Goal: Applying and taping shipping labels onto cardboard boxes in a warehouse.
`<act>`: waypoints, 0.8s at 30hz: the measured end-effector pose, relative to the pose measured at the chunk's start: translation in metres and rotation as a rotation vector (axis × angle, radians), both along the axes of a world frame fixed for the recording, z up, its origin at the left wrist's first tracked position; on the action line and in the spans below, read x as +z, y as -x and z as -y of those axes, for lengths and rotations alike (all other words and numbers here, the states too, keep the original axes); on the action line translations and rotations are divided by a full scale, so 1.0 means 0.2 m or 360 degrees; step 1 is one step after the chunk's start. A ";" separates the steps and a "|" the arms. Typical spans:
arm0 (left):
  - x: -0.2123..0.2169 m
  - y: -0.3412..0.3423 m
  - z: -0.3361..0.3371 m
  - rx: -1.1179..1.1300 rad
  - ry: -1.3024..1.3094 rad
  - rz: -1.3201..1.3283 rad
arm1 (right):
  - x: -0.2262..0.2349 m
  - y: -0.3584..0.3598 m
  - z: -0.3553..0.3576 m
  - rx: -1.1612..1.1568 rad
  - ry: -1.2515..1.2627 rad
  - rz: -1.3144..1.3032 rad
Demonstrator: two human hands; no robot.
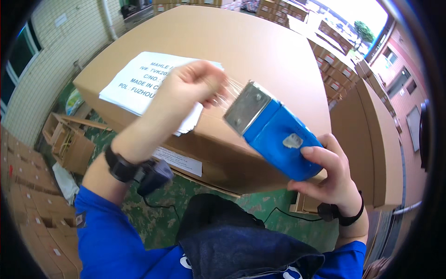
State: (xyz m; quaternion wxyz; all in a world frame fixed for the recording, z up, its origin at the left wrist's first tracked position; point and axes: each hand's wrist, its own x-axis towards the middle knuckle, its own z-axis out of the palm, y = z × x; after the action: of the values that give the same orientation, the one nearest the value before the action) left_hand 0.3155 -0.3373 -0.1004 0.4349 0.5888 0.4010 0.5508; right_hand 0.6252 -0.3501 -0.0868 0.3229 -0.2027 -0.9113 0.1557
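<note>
Papers (pixel 132 76) on carton (pixel 251 51), boxes (pixel 278 11) behind

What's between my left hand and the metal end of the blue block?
In the head view, thin pale strands, blurred, show between the left hand and the metal end, with the carton top behind.

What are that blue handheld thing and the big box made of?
Blue handheld thing: painted metal or plastic, unclear which; smooth, slightly glossy. Its end plate: probably metal, grey and shiny. Big box: likely cardboard, judging by its plain matte tan panels.
</note>
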 end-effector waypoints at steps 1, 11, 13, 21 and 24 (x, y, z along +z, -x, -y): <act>0.05 0.06 -0.01 0.0031 -0.0155 -0.0051 | -0.01 -0.05 0.02 -0.0031 -0.0020 -0.0060; 0.58 -0.30 0.23 0.0611 -0.1159 -0.1572 | -0.09 -0.23 -0.23 -0.0981 -0.0352 0.0450; 0.57 -0.53 0.26 0.0454 -0.1757 -0.1916 | -0.09 -0.08 -0.39 -0.1222 -0.0046 0.0261; 0.94 -0.54 0.45 0.0368 -0.1409 -0.2059 | -0.22 -0.12 -0.64 -0.1380 -0.0040 0.1082; 0.95 -0.52 0.50 0.0616 -0.0755 -0.1980 | -0.13 0.00 -0.53 -0.0833 0.0325 0.0224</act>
State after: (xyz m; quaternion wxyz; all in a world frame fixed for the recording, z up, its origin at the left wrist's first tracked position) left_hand 0.4192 -0.4367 0.0905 -0.1223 0.7923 0.5424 0.2512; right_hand 0.6259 -0.2436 -0.1123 0.2662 -0.4726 -0.8278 0.1435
